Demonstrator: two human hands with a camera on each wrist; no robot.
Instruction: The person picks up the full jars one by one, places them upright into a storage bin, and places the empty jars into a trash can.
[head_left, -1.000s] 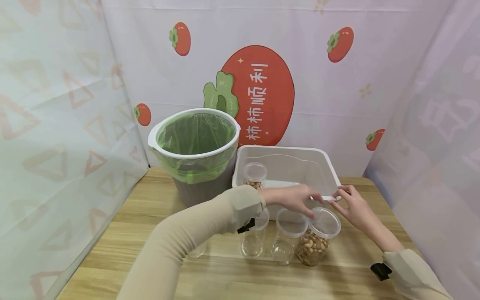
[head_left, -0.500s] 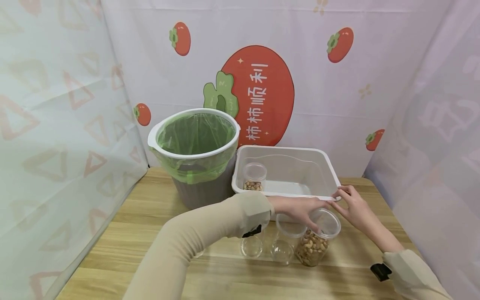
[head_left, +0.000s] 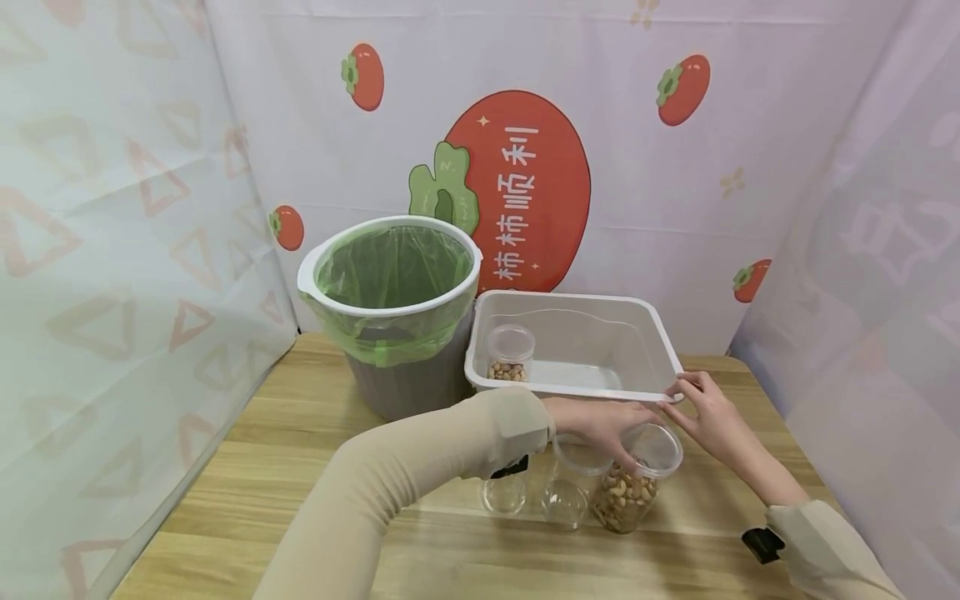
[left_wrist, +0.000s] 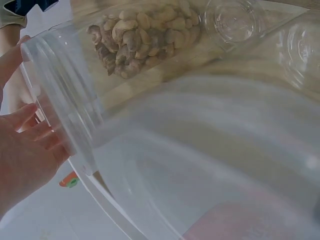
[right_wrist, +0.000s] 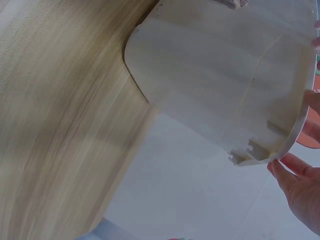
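My left hand [head_left: 600,423] reaches across to a clear jar of cashews [head_left: 622,502], with thumb and fingers gripping the sides of its lid. In the left wrist view, the fingers of the left hand [left_wrist: 25,150] lie along the lid's edge, and the cashews [left_wrist: 145,37] show through the jar wall. My right hand [head_left: 708,417] pinches the front right corner of a white plastic tub [head_left: 663,337]. The right wrist view shows the right hand's thumb and fingers [right_wrist: 285,172] on the tub's rim. Another lidded jar of nuts [head_left: 507,370] stands inside the tub, at its left.
Two clear jars, one jar [head_left: 564,503] and another jar [head_left: 503,497], stand left of the cashews, partly hidden by the left arm. A grey bin [head_left: 408,390] with a green liner [head_left: 375,337] stands beside the tub. Fabric walls surround the wooden table [head_left: 247,467].
My left hand has moved right and slightly down onto the cashew jar's lid, uncovering the nut jar in the tub. The right hand stays at the tub's corner.
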